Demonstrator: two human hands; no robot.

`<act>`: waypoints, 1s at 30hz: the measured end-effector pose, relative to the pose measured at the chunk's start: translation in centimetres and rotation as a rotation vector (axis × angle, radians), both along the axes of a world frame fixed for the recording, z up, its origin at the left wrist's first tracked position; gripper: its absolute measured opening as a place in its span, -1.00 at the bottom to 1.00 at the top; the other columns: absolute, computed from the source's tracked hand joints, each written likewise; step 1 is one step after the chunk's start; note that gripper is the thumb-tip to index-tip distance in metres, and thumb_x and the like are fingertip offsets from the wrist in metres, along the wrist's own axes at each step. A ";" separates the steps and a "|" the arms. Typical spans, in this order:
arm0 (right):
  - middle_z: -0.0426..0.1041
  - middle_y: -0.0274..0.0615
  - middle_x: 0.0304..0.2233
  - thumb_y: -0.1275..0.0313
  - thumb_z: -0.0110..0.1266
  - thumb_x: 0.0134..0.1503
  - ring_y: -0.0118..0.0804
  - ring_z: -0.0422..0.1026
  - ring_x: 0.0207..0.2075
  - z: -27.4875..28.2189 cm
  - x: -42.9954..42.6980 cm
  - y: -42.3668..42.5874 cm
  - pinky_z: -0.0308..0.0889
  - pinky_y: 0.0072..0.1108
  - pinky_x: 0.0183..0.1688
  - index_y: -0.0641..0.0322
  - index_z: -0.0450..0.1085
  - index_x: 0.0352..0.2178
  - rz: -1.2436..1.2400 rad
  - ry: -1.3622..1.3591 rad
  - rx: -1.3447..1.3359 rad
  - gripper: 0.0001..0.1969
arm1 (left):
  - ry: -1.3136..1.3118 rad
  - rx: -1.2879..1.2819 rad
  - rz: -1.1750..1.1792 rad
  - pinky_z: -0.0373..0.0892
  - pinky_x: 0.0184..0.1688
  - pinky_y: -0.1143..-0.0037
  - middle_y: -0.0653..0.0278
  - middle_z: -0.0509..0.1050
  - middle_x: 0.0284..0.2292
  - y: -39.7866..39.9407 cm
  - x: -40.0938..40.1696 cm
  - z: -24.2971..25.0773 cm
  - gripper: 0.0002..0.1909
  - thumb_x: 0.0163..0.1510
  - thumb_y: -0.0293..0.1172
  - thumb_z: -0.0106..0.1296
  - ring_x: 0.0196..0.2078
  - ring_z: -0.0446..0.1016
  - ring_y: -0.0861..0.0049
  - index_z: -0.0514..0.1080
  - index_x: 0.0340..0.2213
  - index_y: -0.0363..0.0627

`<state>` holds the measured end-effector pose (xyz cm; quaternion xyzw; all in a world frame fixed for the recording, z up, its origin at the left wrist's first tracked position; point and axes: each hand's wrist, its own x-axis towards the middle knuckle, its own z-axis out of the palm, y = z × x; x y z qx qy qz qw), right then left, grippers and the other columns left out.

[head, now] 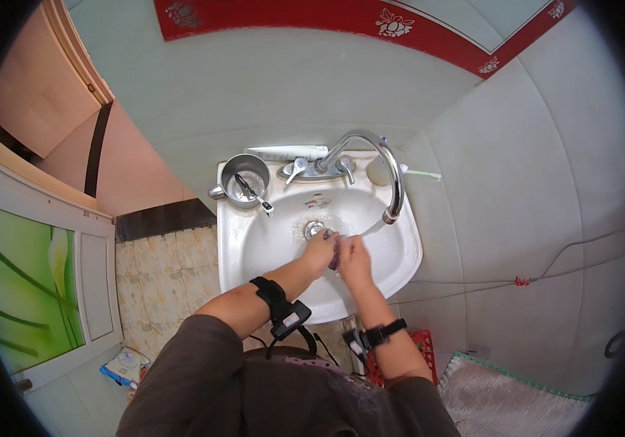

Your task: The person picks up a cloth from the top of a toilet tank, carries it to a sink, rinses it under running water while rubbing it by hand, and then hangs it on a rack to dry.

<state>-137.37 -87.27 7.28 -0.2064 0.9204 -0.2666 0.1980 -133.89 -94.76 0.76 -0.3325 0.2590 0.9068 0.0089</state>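
Note:
A white washbasin stands before me, and both my hands are low over its bowl. My left hand grips a small dark purplish item, perhaps a cloth, mostly hidden by fingers. Pressed against its other side is my right hand, slightly blurred, with its fingers curled onto it. A chrome gooseneck faucet arches over from the back, and a thin stream of water slants from its spout towards my right hand. The metal drain lies just beyond my left fingertips.
On the basin's back left corner sits a metal mug with a black-and-white toothbrush across it. A toothpaste tube lies behind the faucet handles. A pale green toothbrush juts out at the right. Grey cords run along the right wall.

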 end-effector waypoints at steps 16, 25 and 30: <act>0.27 0.16 -0.41 0.29 -0.31 0.00 0.04 0.25 -0.36 -3.2 -1.5 0.5 0.17 -0.47 -0.30 0.44 0.20 -0.36 0.002 0.032 -0.343 -0.65 | -0.133 -0.560 -0.087 0.25 -0.41 0.36 0.09 0.36 -0.45 1.0 -0.1 2.4 -0.57 -0.03 -0.05 -0.38 -0.40 0.34 0.26 0.27 -0.38 -0.19; 0.30 -0.31 -0.57 0.11 -0.35 0.00 -0.45 0.23 -0.61 -2.6 -1.1 0.5 0.09 -0.64 -0.68 0.19 0.25 -0.42 -0.566 -0.856 -0.537 -0.62 | -0.012 -1.308 -0.380 0.23 -0.36 0.39 -0.11 0.34 -0.50 0.0 -0.2 1.9 -0.65 -0.05 -0.22 -0.28 -0.41 0.33 0.13 0.29 -0.45 -0.34; 0.27 -0.40 -0.59 0.07 -0.29 -0.03 -0.58 0.16 -0.65 -1.5 -2.6 2.4 -0.06 -0.76 -0.75 0.09 0.24 -0.44 -0.510 -0.878 -0.633 -0.66 | 0.255 -1.364 -0.160 0.02 -0.05 0.41 -0.08 0.06 -0.15 -0.6 2.0 1.8 -0.35 -0.21 -0.24 0.00 -0.05 0.03 0.13 -0.03 -0.13 -0.25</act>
